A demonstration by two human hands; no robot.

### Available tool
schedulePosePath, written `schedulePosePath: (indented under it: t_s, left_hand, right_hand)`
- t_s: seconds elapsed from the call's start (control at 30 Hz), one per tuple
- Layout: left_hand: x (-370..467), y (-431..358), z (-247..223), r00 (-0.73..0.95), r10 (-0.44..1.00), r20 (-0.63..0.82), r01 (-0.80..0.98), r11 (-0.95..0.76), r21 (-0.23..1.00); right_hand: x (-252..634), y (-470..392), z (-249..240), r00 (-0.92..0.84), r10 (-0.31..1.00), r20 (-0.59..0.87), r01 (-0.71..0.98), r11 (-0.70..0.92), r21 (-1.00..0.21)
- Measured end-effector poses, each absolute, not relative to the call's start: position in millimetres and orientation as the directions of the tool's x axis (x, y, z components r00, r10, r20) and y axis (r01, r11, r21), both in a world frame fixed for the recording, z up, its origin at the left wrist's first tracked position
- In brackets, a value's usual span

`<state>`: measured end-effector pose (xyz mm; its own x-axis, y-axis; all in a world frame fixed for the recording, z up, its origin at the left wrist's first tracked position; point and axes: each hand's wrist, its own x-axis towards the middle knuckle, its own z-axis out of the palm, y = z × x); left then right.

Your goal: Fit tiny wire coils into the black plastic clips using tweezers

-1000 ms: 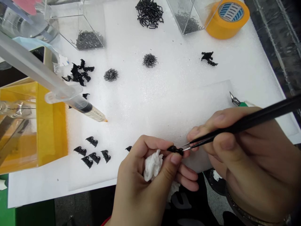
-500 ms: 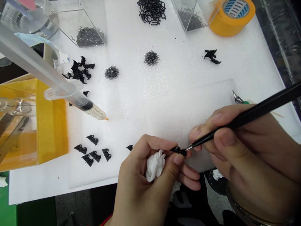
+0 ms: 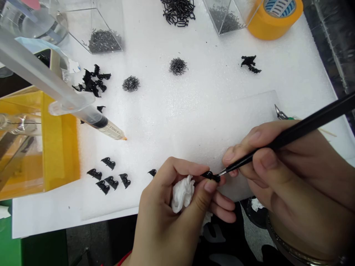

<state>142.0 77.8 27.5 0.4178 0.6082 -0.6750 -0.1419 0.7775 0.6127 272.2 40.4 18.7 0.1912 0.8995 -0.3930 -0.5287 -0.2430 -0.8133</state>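
Between the thumb and forefinger of my left hand is a small black plastic part. A crumpled white tissue is tucked into the same palm. My right hand grips black tweezers like a pen, and their metal tips touch the right end of the part. Whether the tips pinch anything is too small to tell. Left of my left hand, several similar black parts lie spread on the white foam sheet, one of them close by my knuckles.
A syringe slants in from the left beside a yellow bin. Two clear boxes of tiny pieces and an orange tape roll stand at the back. Small piles lie mid-sheet. A craft knife points out behind my right hand.
Both hands keep nearly the same pose, with the tweezer tips still at the black part. The whole view has shifted very slightly.
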Motion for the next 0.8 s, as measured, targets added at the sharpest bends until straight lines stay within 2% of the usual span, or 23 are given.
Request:
schedulePosePath:
  t_s: [0.17,0.43,0.57,0.8]
  left_hand:
    - [138,80,26,0.475,0.549,-0.688,-0.054,0.798,0.600]
    - [139,80,24,0.463,0.580,-0.670,-0.102,0.786,0.610]
    - [144,80,29,0.390,0.617,-0.683,-0.108,0.767,0.632]
    - [148,78,31,0.359,0.633,-0.686,-0.138,0.763,0.632]
  right_hand:
    - [272,38,18,0.168,0.903,-0.394,-0.566,-0.239,-0.789]
    - [274,39,19,0.137,0.907,-0.397,-0.588,-0.248,-0.770]
    - [274,40,17,0.112,0.913,-0.391,-0.594,-0.254,-0.763]
    - [274,39,17,0.207,0.903,-0.377,-0.510,-0.229,-0.829]
